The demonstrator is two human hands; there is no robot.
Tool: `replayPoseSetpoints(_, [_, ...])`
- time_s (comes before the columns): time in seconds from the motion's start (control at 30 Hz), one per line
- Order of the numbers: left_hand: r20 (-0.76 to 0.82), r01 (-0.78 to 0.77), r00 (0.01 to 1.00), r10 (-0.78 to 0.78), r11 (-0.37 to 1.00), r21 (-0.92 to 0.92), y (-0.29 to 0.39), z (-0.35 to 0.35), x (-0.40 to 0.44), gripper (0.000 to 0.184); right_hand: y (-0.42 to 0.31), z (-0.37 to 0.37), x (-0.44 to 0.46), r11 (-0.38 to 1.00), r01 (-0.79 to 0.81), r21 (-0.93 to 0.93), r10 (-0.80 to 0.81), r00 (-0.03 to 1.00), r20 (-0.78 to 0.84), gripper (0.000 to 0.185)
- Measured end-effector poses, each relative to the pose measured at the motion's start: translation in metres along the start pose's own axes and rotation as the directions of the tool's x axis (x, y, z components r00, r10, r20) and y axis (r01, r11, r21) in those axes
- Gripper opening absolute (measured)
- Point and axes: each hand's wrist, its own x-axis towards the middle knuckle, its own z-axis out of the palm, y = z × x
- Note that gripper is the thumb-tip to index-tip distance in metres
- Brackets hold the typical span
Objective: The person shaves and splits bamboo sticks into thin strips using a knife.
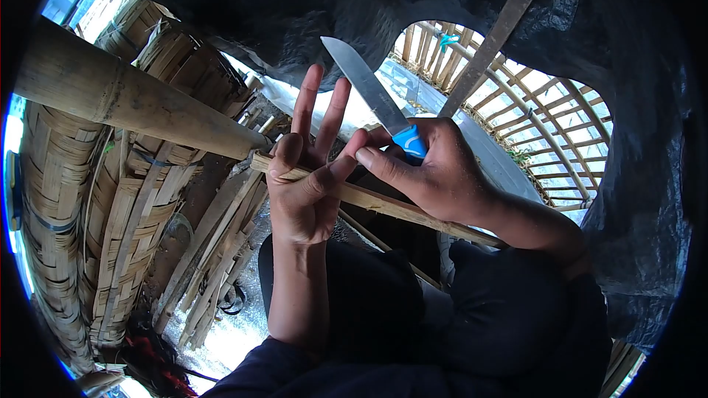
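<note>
My right hand [435, 177] is closed round the blue handle [410, 141] of a knife [361, 82]. Its blade points up and to the left. The right thumb and a fingertip meet the fingertips of my left hand [306, 188]; whether something small is pinched there, I cannot tell. A split bamboo strip [413, 210] runs through the left hand, its end sticking out on the left side. Two left fingers stretch upward while the others bend around the strip. Toward the right, the strip passes under my right wrist, over my lap.
A thick bamboo pole [110, 96] slants in from the left. Woven bamboo panels [55, 191] stand below it, beside a bundle of bamboo strips [221, 265]. Dark plastic sheeting [641, 177] hangs around, with a bamboo lattice [546, 125] at upper right.
</note>
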Motion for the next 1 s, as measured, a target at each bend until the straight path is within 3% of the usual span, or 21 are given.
replayPoseSetpoints(0.4, [0.050,-0.005,0.999,0.005,1.000,0.009,0.002,0.001,0.002,0.055,-0.006,-0.002,0.002,0.995,-0.019,0.101,0.017,0.999,0.027,0.026])
replayPoseSetpoints(0.47, [0.048,-0.001,0.999,0.001,1.000,0.003,0.002,0.001,0.002,0.055,-0.008,-0.006,0.001,0.982,-0.148,0.116,0.134,0.983,0.125,0.040])
replayPoseSetpoints(0.6, [0.052,-0.001,0.999,0.001,1.000,0.010,0.002,0.002,0.002,0.053,-0.012,-0.006,0.002,0.979,-0.143,0.147,0.128,0.986,0.108,0.042])
replayPoseSetpoints(0.67, [0.035,-0.001,0.999,0.001,1.000,0.002,0.002,0.004,0.002,0.051,-0.021,-0.008,0.002,0.975,-0.198,0.098,0.188,0.976,0.105,0.025])
replayPoseSetpoints(0.77, [0.022,-0.002,1.000,0.002,1.000,-0.005,0.002,0.005,0.002,0.046,-0.008,-0.003,0.000,0.987,-0.060,0.149,0.055,0.998,0.040,0.025])
replayPoseSetpoints(1.0, [-0.054,0.018,0.998,-0.019,1.000,-0.010,0.004,0.010,0.000,0.038,-0.009,-0.005,0.001,0.983,-0.147,0.110,0.137,0.986,0.096,0.026])
